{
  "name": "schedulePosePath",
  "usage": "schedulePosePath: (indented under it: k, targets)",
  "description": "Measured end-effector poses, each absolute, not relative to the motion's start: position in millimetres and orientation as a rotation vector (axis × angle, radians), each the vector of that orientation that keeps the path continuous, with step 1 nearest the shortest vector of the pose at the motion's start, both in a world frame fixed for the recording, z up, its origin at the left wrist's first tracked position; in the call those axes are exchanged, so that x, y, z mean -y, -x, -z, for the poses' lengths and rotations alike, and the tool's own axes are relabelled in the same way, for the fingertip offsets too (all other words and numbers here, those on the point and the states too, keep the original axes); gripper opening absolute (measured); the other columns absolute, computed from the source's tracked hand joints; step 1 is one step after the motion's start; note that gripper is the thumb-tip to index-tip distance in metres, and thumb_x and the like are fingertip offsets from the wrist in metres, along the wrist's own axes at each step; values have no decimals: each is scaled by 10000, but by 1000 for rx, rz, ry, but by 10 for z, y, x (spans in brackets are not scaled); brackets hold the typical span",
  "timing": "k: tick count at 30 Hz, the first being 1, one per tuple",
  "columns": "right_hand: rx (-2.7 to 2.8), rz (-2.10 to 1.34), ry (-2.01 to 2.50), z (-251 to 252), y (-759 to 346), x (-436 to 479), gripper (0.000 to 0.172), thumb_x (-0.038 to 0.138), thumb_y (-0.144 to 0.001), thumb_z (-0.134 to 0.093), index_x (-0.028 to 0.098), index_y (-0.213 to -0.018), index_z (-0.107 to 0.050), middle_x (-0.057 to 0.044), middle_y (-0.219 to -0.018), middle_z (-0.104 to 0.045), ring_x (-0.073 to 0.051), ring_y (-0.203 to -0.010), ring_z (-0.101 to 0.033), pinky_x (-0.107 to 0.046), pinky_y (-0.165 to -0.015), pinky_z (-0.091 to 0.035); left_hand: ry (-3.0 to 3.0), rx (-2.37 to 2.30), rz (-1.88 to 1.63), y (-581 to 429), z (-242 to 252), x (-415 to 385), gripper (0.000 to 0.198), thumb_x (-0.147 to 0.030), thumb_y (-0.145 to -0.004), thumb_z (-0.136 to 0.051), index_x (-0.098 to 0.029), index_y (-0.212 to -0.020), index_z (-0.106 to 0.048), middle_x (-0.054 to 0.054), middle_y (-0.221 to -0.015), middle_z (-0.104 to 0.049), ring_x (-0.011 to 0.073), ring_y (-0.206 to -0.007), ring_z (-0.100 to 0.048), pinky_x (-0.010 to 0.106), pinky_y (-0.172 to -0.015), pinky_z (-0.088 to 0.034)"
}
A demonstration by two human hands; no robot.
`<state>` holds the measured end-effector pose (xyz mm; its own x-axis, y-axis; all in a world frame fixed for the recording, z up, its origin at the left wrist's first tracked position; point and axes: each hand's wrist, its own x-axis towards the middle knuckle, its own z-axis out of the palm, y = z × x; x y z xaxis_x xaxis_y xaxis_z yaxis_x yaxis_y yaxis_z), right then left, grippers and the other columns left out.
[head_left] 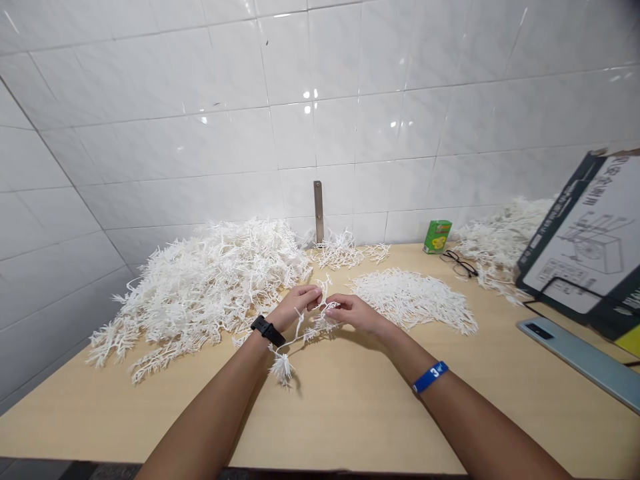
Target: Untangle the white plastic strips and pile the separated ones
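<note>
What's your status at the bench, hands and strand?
Left hand, right hand pinching white fringed strand. Tuft end hanging free. Flat fringe pile just beyond right hand.

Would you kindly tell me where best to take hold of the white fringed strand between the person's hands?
Pinch the thin bare cord just above the tuft, coming from the near side: that stretch runs clear of the left hand and right hand, and the bushy tuft would likely splay.
</note>
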<state>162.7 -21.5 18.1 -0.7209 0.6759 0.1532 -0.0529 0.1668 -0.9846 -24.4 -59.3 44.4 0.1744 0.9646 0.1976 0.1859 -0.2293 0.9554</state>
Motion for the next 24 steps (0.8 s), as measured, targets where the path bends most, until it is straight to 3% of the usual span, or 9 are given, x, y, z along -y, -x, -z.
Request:
schedulePosePath:
  k: [5, 9, 12, 15, 17, 21, 24]
  targets:
    - [1795, -1766, 555, -175, -1613, 276, 331, 459, -736, -745, 145, -816, -683, -9, -732, -576, -115, -671, -490, -268, -644, -378, -1605, -1181, -1170, 190, -434, 588, 318, -463, -785, -634, -160, -691, -620, 7, -660, -541, 134, -655, -474, 267, -647, -375]
    - [1733, -1691, 611, -185, -1612, 264, 360, 487, -726, -741, 136, -779, -682, -2, -679, -550, -113, -641, -467, -260, -605, -364, -1582, -1336, -1525, 205, -494, 587, 210, -379, -746, -684, -172, -778, -667, 37, -792, -639, 162, -773, -560, 282, -738, -426]
    - [1689, -1594, 659, -192, -1604, 241, 380, 502, -731, -729, 149, -872, -720, -24, -744, -598, -129, -692, -508, -269, -645, -402, -1495, -1303, -1667, 241, -550, 607, 297, -449, -805, -623, -162, -738, -661, 45, -692, -629, 156, -681, -565, 284, -679, -443]
    - [1655, -1565, 638, -184, -1589, 230, 408, 532, -734, -716, 154, -890, -723, -45, -777, -626, -144, -717, -535, -278, -655, -431, -1448, -1242, -1462, 243, -549, 616, 477, -574, -837, -542, -139, -691, -671, 73, -625, -639, 157, -596, -570, 286, -614, -446]
    - [1617, -1568, 621, -172, -1581, 228, 418, 541, -735, -716, 153, -890, -715, -49, -778, -631, -146, -715, -540, -279, -646, -439, -1453, -1266, -1320, 216, -512, 607, 534, -627, -819, -539, -128, -723, -703, 98, -686, -684, 169, -624, -596, 285, -610, -449]
    - [1559, -1624, 595, -156, -1581, 218, 420, 548, -739, -719, 151, -875, -699, -49, -782, -633, -148, -716, -553, -287, -660, -449, -1483, -1240, -1156, 141, -443, 603, 581, -681, -794, -538, -137, -798, -745, 129, -865, -732, 223, -783, -652, 328, -711, -484]
    - [1570, -1684, 551, -164, -1594, 220, 418, 547, -742, -721, 147, -863, -691, -44, -776, -626, -143, -712, -556, -288, -666, -442, -1481, -1181, -1091, 118, -447, 635, 618, -693, -818, -491, -130, -821, -745, 136, -866, -724, 236, -833, -654, 355, -787, -485]
